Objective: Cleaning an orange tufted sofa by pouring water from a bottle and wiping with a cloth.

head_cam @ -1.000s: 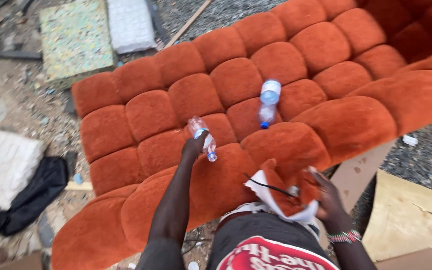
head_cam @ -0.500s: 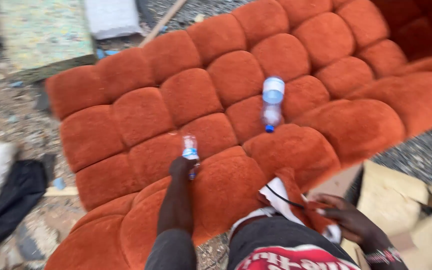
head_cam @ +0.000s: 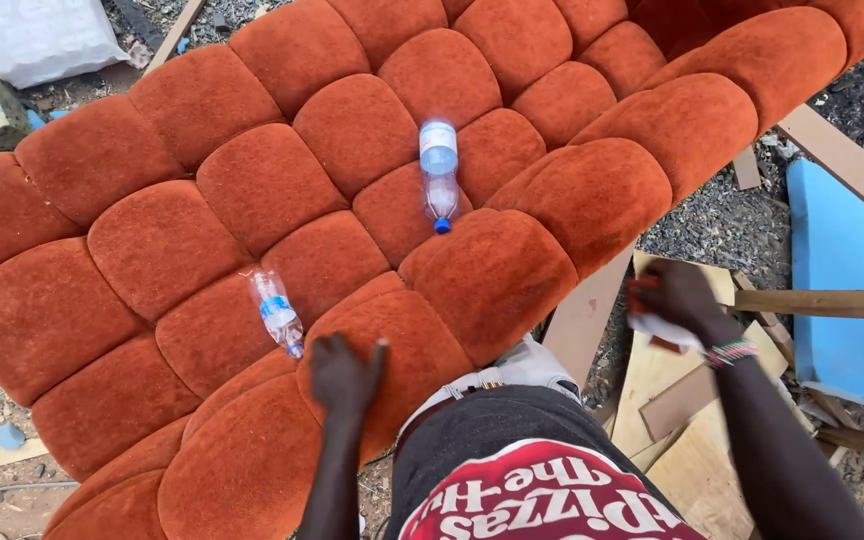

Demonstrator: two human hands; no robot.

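**Plush cloth, clear plastic, raw wood**

The tufted sofa (head_cam: pixel 352 200) filling most of the frame is covered in rust-orange cloth with a matt, velvety nap. Two bottles lie on it: the small bottle (head_cam: pixel 275 308) at lower left of centre is thin, crinkled clear plastic, and the larger bottle (head_cam: pixel 439 170) at upper centre is smoother, glossy clear plastic. At the right edge, the wooden boards (head_cam: pixel 672 400) look bare and rough, beside a blue panel (head_cam: pixel 842 250) with a smooth, matt face. The white sack (head_cam: pixel 42 35) at upper left appears woven and dull.

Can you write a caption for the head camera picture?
Left hand presses an orange tufted sofa beside a plastic bottle.
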